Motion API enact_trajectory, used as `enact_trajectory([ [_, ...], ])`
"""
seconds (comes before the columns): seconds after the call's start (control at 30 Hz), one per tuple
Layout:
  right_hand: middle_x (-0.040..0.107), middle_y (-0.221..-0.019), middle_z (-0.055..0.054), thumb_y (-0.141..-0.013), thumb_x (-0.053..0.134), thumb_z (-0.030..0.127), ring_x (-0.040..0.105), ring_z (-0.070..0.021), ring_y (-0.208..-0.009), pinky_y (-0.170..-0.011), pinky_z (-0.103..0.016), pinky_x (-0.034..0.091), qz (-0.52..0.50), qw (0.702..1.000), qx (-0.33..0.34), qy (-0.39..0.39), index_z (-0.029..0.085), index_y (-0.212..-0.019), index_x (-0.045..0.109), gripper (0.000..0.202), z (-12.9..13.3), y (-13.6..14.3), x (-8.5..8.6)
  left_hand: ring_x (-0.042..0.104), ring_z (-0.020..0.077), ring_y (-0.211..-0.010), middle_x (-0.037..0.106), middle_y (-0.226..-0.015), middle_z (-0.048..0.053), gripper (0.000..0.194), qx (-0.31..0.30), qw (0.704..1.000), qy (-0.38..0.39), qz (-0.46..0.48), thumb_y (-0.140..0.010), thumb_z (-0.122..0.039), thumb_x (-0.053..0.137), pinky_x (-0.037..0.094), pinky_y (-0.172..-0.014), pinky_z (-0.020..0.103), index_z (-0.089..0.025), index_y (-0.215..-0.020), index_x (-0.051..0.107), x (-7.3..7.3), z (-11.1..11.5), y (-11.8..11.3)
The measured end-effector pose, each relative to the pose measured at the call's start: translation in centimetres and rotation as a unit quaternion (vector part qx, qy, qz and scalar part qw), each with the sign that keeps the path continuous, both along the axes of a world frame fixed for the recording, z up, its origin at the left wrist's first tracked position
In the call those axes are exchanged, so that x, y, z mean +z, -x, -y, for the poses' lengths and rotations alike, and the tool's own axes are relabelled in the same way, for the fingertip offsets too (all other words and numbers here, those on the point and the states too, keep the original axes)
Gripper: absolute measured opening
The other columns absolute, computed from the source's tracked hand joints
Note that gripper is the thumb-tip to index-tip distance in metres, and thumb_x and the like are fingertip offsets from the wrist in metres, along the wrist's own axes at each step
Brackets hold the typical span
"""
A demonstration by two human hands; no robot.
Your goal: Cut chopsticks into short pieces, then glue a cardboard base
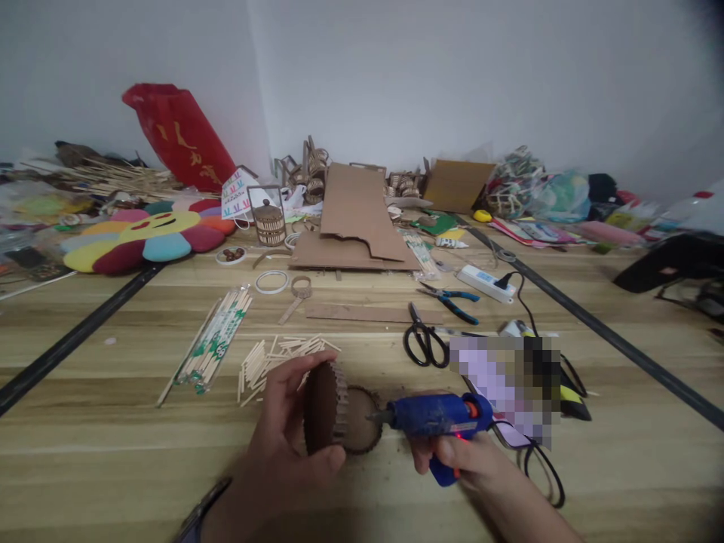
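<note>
My left hand [286, 430] grips a round brown cardboard piece [323, 411] with a notched rim, tilted up on edge between fingers and thumb. Just behind it on the table lies a second round cardboard piece [365, 430] with a similar toothed edge. In my right hand [458, 452] is a blue hot glue gun [435, 415], its nozzle pointing left over the second piece; a red light glows on its body. Whether the nozzle touches cardboard I cannot tell. Beyond my left hand lie loose short wooden sticks [271, 362].
Scissors [421, 343], pliers [452, 298] and a white power strip [485, 283] lie beyond the glue gun. A phone [514, 434], partly blurred, is to the right. Bagged sticks [218, 339] sit left; cardboard sheets [354, 204] and a small stick basket [268, 224] stand farther back.
</note>
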State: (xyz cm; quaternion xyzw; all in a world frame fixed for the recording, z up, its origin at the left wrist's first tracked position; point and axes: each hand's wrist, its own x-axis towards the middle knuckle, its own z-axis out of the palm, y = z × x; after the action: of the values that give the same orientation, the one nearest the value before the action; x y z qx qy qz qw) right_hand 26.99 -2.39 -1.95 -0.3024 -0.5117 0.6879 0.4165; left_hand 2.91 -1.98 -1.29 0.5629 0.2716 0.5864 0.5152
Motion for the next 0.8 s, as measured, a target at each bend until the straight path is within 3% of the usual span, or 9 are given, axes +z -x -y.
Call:
enact_trajectory([
  [0.17,0.065,-0.056,-0.004,-0.065,0.078,0.057,0.059,-0.0142,-0.052,-0.051,-0.025,0.043,-0.004,1.0,-0.01,-0.003,0.015,-0.066,0.069,0.043,-0.1,0.4,0.2,0.045,0.0279,-0.128,0.049,-0.138,0.008,0.057,-0.013,0.999,0.03,0.01,-0.077,-0.036,0.075,0.037,-0.104,0.043,-0.032,-0.126,0.047,0.2,-0.1,-0.3],
  [0.33,0.068,-0.059,-0.005,-0.062,0.079,0.061,0.061,-0.0163,-0.054,-0.051,-0.026,0.044,0.02,0.999,-0.043,-0.007,0.014,-0.088,0.072,0.053,0.4,0.5,0.2,0.044,0.0314,-0.128,0.049,-0.136,0.009,0.058,-0.03,0.998,0.062,0.0,-0.075,-0.044,0.075,0.04,-0.101,0.044,-0.03,-0.124,0.048,0.1,-0.3,-0.2],
  [0.5,0.071,-0.071,-0.006,-0.063,0.08,0.058,0.066,-0.0195,-0.063,-0.056,-0.028,0.047,0.052,0.996,-0.077,-0.001,0.02,-0.11,0.066,0.062,0.9,0.6,1.0,0.047,0.0294,-0.124,0.054,-0.129,0.009,0.059,-0.03,0.998,0.05,-0.019,-0.074,-0.045,0.076,0.04,-0.102,0.043,-0.029,-0.124,0.05,0.1,-0.5,-0.1],
  [0.7,0.068,-0.081,-0.007,-0.073,0.071,0.058,0.063,-0.022,-0.074,-0.065,-0.032,0.05,0.134,0.974,-0.102,-0.15,0.022,-0.081,0.066,0.037,0.0,1.2,2.2,0.05,0.0305,-0.126,0.055,-0.132,0.009,0.063,-0.082,0.994,0.073,0.0,-0.075,-0.047,0.075,0.036,-0.108,0.048,-0.032,-0.129,0.047,-0.7,0.0,-0.4],
  [0.8,0.066,-0.089,-0.005,-0.073,0.072,0.053,0.062,-0.0222,-0.081,-0.07,-0.032,0.051,0.146,0.965,-0.128,-0.175,0.025,-0.088,0.065,0.032,-0.2,1.6,2.2,0.048,0.0339,-0.128,0.055,-0.133,0.012,0.066,-0.113,0.989,0.095,-0.004,-0.073,-0.049,0.075,0.034,-0.109,0.052,-0.029,-0.13,0.047,-0.9,0.3,-0.8],
])
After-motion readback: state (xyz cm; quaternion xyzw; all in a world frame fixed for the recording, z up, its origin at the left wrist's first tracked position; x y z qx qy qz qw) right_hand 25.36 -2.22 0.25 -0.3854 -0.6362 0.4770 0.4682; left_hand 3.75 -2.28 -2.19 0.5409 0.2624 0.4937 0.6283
